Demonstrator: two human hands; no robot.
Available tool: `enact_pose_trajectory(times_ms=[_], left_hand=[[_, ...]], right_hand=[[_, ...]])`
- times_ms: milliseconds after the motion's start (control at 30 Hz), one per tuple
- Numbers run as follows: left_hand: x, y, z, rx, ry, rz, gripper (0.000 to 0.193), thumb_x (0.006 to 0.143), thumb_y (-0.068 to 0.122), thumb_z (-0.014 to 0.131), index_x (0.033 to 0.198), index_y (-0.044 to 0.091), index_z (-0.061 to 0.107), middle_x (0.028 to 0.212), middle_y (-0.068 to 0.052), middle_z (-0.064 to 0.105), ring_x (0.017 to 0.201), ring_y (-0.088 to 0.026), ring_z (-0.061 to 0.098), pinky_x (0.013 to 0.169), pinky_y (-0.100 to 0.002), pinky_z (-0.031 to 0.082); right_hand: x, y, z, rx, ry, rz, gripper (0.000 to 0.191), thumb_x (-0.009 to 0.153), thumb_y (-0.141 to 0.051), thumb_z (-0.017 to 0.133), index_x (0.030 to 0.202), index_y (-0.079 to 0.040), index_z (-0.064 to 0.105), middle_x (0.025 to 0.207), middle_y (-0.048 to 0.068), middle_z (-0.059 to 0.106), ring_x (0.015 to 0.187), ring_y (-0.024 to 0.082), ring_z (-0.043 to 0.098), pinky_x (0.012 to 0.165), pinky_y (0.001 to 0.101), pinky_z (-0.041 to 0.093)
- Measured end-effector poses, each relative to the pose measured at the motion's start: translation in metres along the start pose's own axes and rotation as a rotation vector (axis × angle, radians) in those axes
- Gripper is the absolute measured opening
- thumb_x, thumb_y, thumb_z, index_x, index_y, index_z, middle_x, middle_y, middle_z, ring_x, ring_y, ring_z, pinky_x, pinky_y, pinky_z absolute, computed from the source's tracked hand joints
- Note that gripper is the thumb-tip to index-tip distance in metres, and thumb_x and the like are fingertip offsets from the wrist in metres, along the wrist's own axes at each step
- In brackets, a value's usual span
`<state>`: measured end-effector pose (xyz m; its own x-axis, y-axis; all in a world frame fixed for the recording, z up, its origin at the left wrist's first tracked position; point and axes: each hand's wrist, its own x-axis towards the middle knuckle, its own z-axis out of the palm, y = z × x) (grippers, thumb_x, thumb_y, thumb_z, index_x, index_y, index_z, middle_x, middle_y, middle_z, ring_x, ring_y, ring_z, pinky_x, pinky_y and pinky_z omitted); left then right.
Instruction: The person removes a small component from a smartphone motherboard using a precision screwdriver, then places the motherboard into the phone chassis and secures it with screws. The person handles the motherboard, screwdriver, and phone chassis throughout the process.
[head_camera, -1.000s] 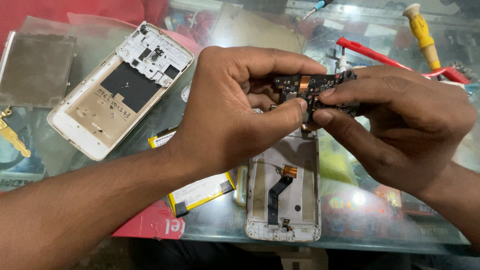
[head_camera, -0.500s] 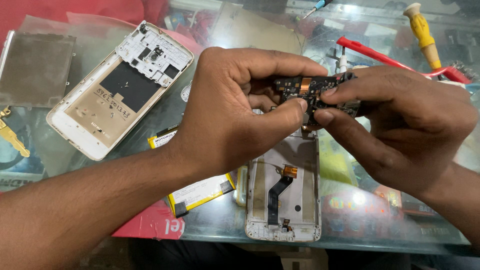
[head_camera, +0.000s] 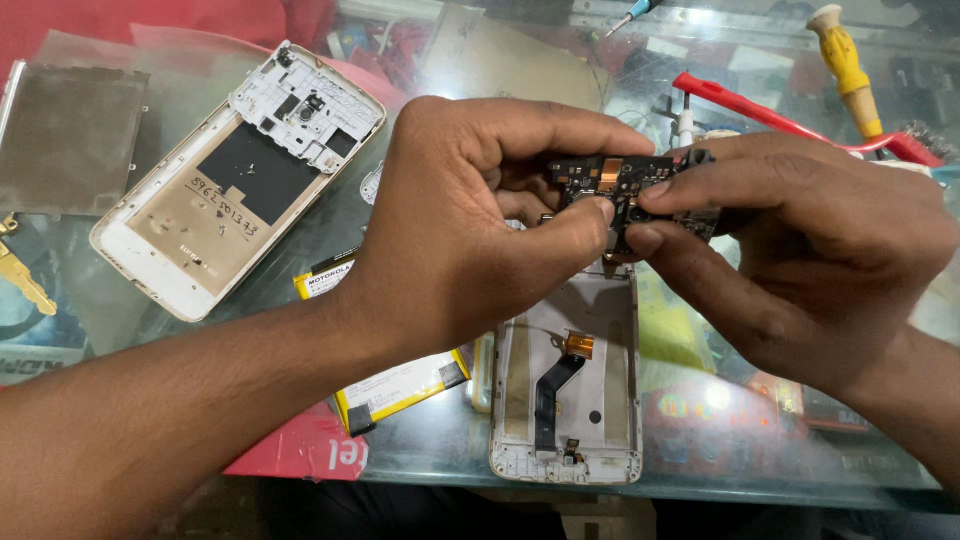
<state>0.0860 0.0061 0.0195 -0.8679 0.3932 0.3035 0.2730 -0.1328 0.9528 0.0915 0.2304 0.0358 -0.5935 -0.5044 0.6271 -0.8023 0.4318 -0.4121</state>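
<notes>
Both of my hands hold a small black phone circuit board (head_camera: 625, 185) above the glass table. My left hand (head_camera: 470, 215) pinches its left end between thumb and forefinger. My right hand (head_camera: 800, 250) grips its right end the same way. An orange flex connector shows on top of the board. Directly beneath lies an open phone frame (head_camera: 570, 400) with a black flex cable and an orange tab inside. A yellow-edged battery (head_camera: 400, 385) lies partly hidden under my left wrist.
A white phone back cover (head_camera: 235, 180) lies inside-up at the left, beside a grey metal plate (head_camera: 60, 140). A red-handled tool (head_camera: 790, 120), a yellow-handled screwdriver (head_camera: 845, 60) and a blue-tipped screwdriver (head_camera: 630, 12) lie at the back right. The glass table edge (head_camera: 700, 490) runs along the front.
My hands and the board have shifted only very slightly; my fingers have adjusted a little on the board. Nothing else has moved.
</notes>
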Motion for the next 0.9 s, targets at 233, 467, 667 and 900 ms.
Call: enact_pose_trajectory(times_ms=[233, 467, 667, 900], left_hand=[[0.0, 0.002, 0.001, 0.067, 0.012, -0.006, 0.028, 0.093, 0.002, 0.069, 0.119, -0.004, 0.075, 0.098, -0.004, 0.077, 0.079, 0.001, 0.062, 0.067, -0.016, 0.054], [0.002, 0.012, 0.005, 0.134, 0.037, 0.005, 0.026, 0.085, 0.001, 0.067, 0.11, -0.003, 0.074, 0.097, -0.004, 0.076, 0.083, -0.001, 0.067, 0.074, -0.017, 0.06], [0.0, 0.021, 0.007, 0.116, 0.055, 0.009, 0.026, 0.087, 0.002, 0.068, 0.111, -0.004, 0.073, 0.1, -0.006, 0.077, 0.087, -0.003, 0.071, 0.08, -0.019, 0.064], [0.004, 0.014, 0.006, 0.067, 0.055, -0.031, 0.028, 0.088, 0.003, 0.065, 0.113, -0.004, 0.073, 0.097, -0.005, 0.077, 0.083, -0.002, 0.068, 0.075, -0.018, 0.061]], right_hand=[[-0.004, 0.001, 0.0, 0.006, 0.003, 0.007, 0.023, 0.084, 0.004, 0.083, 0.101, 0.007, 0.069, 0.087, 0.016, 0.071, 0.072, 0.017, 0.068, 0.059, 0.0245, 0.051], [-0.003, 0.003, 0.001, 0.038, -0.016, -0.036, 0.026, 0.081, 0.002, 0.086, 0.099, 0.007, 0.068, 0.092, 0.018, 0.071, 0.077, 0.019, 0.07, 0.063, 0.0258, 0.055], [-0.005, 0.005, 0.0, 0.075, -0.017, -0.029, 0.027, 0.081, 0.003, 0.084, 0.101, 0.007, 0.066, 0.09, 0.018, 0.07, 0.074, 0.017, 0.07, 0.059, 0.0232, 0.053], [-0.01, 0.006, 0.0, -0.006, 0.0, 0.04, 0.027, 0.084, 0.0, 0.084, 0.106, 0.005, 0.069, 0.088, 0.012, 0.072, 0.066, 0.012, 0.06, 0.056, 0.0232, 0.047]])
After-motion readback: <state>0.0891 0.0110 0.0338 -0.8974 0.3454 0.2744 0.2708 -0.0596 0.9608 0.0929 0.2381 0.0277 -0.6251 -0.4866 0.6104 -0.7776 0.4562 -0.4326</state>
